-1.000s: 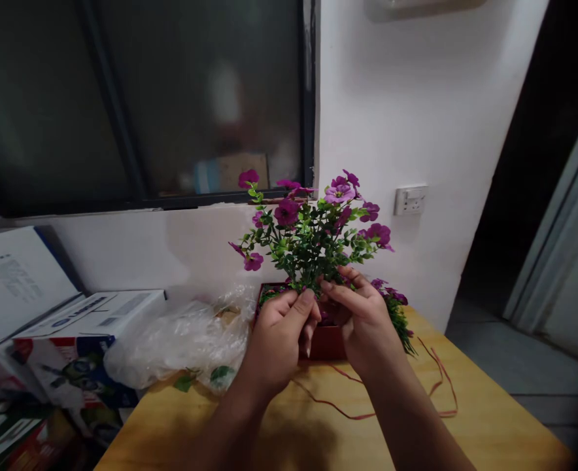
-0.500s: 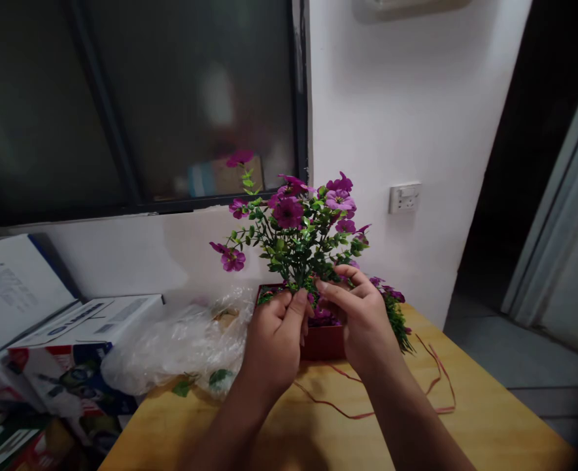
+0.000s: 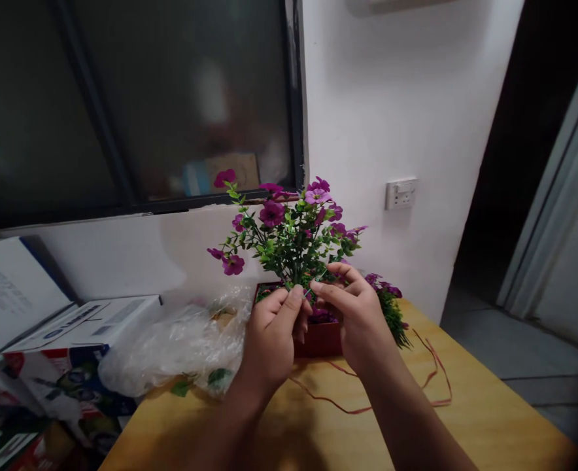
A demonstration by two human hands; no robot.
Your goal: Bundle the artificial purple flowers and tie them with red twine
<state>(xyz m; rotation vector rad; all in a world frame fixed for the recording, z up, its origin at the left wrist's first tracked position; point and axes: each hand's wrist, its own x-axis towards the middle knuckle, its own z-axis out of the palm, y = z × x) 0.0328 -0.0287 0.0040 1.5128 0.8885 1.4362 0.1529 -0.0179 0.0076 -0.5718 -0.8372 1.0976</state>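
Observation:
A bunch of purple artificial flowers point(image 3: 289, 239) with small green leaves stands upright above my hands. My left hand point(image 3: 274, 333) is closed, thumb and fingers pinched around the base of its stems. My right hand point(image 3: 360, 311) is closed in a loose pinch just to the right, on a thin pale-green stem point(image 3: 319, 280) that slants towards my left thumb. Behind both hands sits a red box point(image 3: 321, 341) with greenery and purple petals inside, its front partly hidden. More purple flowers with grassy leaves point(image 3: 391, 311) lie at its right side.
Crumpled clear plastic wrap point(image 3: 171, 350) lies on the left of the wooden table point(image 3: 352, 445). A reddish ribbon point(image 3: 448, 389) curls on the table's right side. Printed cartons point(image 3: 73, 366) are stacked at the left. A white wall with a socket point(image 3: 401, 194) rises behind.
The flower bunch has tilted slightly and sits a little lower and further left. A thin stem now shows between my right fingers and left thumb. The view has shifted slightly.

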